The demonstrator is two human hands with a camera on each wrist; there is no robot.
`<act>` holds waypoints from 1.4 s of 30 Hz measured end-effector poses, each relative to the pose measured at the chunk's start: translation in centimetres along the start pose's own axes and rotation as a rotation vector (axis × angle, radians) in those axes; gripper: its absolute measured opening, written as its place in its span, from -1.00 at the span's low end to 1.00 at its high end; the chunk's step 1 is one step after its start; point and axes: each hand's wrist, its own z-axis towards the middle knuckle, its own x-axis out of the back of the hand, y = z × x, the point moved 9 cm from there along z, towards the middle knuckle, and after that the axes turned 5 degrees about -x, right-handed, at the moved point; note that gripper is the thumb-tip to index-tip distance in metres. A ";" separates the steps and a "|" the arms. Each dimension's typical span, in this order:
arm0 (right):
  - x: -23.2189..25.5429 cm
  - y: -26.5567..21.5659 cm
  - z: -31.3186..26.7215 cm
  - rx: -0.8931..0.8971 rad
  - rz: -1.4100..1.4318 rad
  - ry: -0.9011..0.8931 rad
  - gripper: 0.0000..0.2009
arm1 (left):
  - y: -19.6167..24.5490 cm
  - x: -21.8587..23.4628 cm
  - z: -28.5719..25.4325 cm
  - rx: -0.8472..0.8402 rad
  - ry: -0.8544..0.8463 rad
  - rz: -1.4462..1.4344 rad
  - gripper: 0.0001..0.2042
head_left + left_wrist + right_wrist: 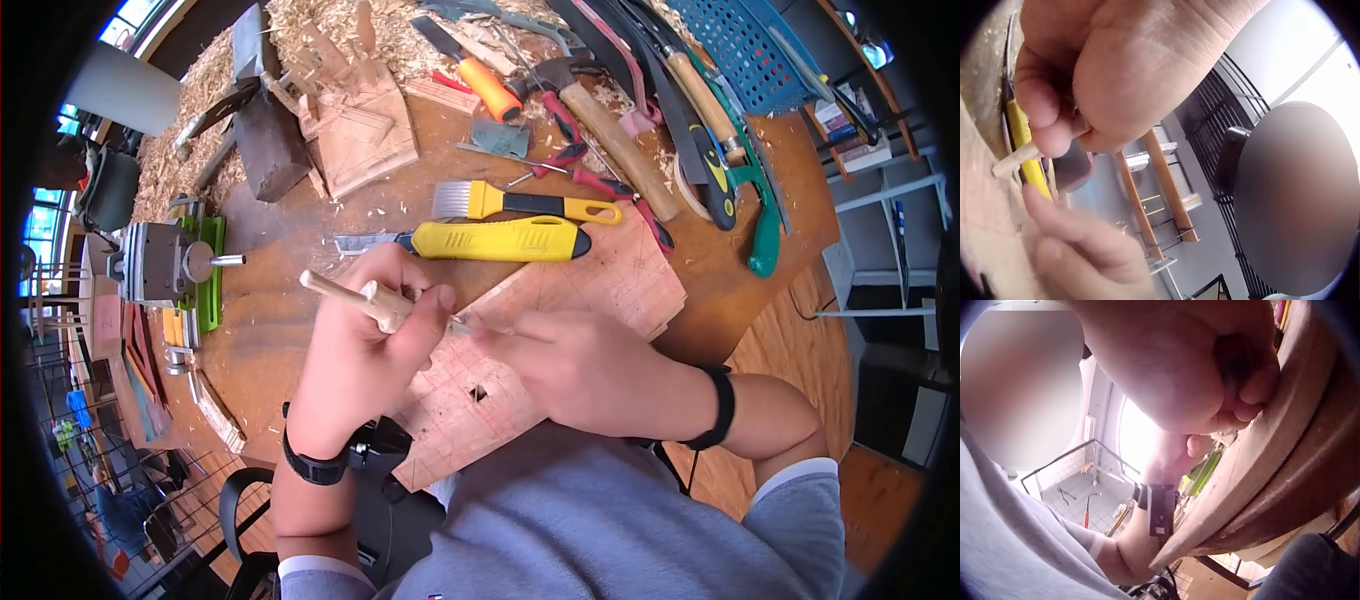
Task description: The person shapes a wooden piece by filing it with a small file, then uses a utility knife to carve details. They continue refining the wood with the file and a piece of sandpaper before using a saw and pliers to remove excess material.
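Note:
In the head view my left hand (pixel 370 345) grips a thin wooden dowel (pixel 335 290) and a thicker pale wooden piece (pixel 388 308), both showing past the curled fingers. A short wooden end (pixel 1015 161) comes out of the left hand (pixel 1129 69) in the left wrist view. Beside it is my right hand (pixel 575 370), fingers bent and fingertips close to that end; whether it holds anything is hidden. Under both hands lies a flat wooden board (pixel 445 430) with red lines and a small dark hole (pixel 478 393).
Beyond the hands lie a yellow utility knife (pixel 500 240) and a yellow-handled brush (pixel 530 204). A hammer (pixel 620 145), saws and chisels lie at the back right, near a blue basket (pixel 740 55). A vise (pixel 165 262) stands left; wood shavings (pixel 200 100) cover the back.

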 end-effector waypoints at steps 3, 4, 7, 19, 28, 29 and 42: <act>-0.1 -0.1 -1.8 -0.036 0.024 -0.109 -0.54 | -0.4 2.8 -0.2 0.080 0.152 -0.120 -0.84; -0.8 0.0 -2.4 -0.083 -0.006 -0.188 -0.55 | 0.1 4.0 -0.1 0.084 0.209 -0.139 -0.84; -0.8 0.2 -1.0 -0.070 -0.006 -0.143 -0.55 | 1.0 6.1 0.4 0.051 0.295 -0.151 -0.81; 1.3 3.2 7.0 -0.069 0.206 0.117 -0.59 | -1.8 7.4 1.3 0.129 0.238 -0.149 -0.83; -0.2 2.4 8.5 -0.147 0.154 -0.201 -0.51 | -4.0 7.0 2.2 0.213 0.193 -0.228 -0.85; -0.5 2.5 8.6 -0.143 0.153 -0.214 -0.51 | -4.4 7.0 2.1 0.267 0.183 -0.269 -0.85; -1.4 3.1 9.2 -0.172 0.429 -0.252 -0.62 | -3.8 7.4 2.1 0.009 0.093 -0.207 -0.87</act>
